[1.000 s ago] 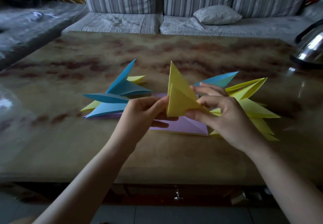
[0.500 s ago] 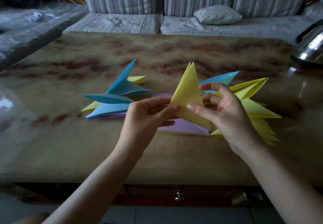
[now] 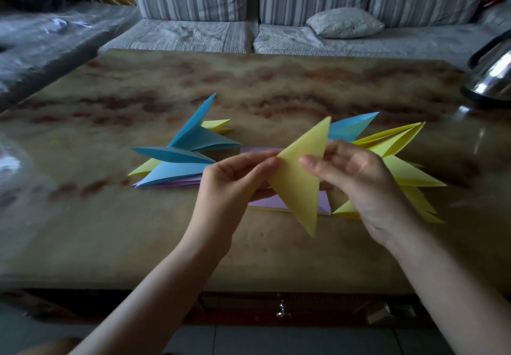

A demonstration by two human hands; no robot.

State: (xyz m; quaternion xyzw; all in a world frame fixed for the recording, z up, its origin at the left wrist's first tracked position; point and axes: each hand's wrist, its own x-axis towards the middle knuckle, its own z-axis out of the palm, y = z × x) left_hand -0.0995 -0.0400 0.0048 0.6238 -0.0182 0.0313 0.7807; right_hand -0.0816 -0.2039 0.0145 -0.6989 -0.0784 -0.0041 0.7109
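A folded yellow paper piece (image 3: 300,177), a long pointed diamond shape, is held above the marble table (image 3: 166,230) between both hands. My left hand (image 3: 232,186) pinches its left corner with thumb and fingers. My right hand (image 3: 356,177) grips its right side, thumb on the front face. One tip points up and to the right, the other down toward me. Under the hands lies a flat purple sheet (image 3: 272,201).
Folded blue pieces (image 3: 188,155) with yellow ones beneath lie on the left, a pile of folded yellow pieces (image 3: 406,172) and one blue piece (image 3: 351,127) on the right. A steel kettle (image 3: 495,75) stands at the right edge. A striped sofa (image 3: 249,8) runs behind the table.
The yellow piece has been turned and unfolded from an upright triangle into a longer slanted diamond, its lower tip now pointing toward me. Both hands kept hold of it.
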